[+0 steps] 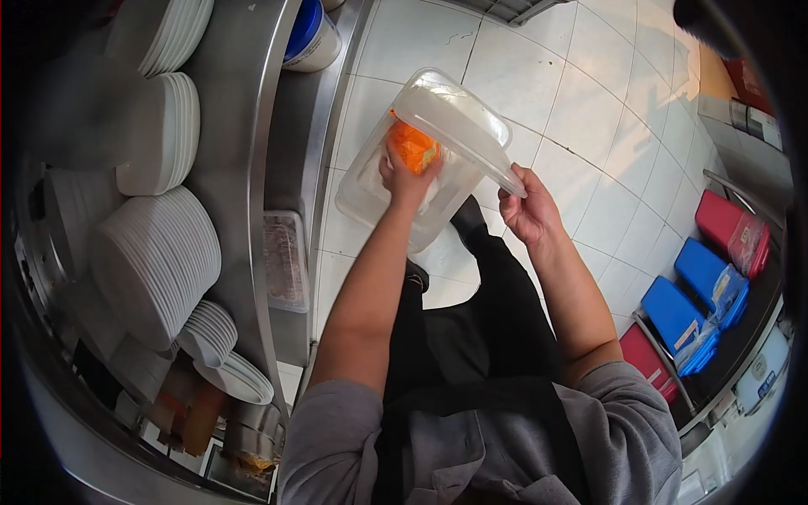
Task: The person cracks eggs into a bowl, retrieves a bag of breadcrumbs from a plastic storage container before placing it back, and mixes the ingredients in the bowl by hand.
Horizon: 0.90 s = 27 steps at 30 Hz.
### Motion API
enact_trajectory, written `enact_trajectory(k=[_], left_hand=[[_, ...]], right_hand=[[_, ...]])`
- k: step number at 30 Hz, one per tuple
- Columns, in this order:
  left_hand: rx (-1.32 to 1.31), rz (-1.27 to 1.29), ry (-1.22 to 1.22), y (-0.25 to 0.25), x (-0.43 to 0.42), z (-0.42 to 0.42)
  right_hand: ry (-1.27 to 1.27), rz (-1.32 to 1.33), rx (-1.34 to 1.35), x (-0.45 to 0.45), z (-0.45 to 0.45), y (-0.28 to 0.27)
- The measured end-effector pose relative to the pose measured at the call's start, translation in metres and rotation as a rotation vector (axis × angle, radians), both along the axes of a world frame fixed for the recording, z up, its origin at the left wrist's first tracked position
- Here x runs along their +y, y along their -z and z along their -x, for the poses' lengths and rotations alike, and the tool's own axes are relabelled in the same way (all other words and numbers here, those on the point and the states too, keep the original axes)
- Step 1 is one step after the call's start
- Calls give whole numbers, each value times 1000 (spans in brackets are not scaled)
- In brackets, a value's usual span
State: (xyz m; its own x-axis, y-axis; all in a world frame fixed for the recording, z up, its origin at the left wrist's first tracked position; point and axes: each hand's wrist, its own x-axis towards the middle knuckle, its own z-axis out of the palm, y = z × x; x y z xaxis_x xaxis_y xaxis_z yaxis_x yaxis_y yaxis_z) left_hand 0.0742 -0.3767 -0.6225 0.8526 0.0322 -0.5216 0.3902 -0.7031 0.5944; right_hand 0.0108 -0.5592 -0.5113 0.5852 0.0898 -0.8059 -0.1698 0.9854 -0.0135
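Below me, over the tiled floor, is a translucent plastic container (358,187). My left hand (406,175) reaches into its opening, fingers wrapped around an orange plastic bag (414,148). The translucent lid (459,126) is tilted over the container's far side. My right hand (528,204) pinches the lid's right corner between thumb and fingers. The lid hides part of the container's inside, and the bag's contents cannot be made out.
Stacked white plates (160,265) and bowls fill the steel shelf at left. On a lower shelf are a blue-lidded tub (316,46) and a clear box (286,261). Blue bins (680,311) and red bins (725,225) line the right side.
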Motion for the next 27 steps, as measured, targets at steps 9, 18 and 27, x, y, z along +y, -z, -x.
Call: enact_trajectory(k=[9,18,27], left_hand=[[346,531,-401,9,2,1],[340,847,-605,-83,49,50],[388,769,-759,-241,199,139]], right_hand=[[-89,30,35,2,4,4],[-105,-23,11,1,9,11],[-564,255,-49,46,44,40]])
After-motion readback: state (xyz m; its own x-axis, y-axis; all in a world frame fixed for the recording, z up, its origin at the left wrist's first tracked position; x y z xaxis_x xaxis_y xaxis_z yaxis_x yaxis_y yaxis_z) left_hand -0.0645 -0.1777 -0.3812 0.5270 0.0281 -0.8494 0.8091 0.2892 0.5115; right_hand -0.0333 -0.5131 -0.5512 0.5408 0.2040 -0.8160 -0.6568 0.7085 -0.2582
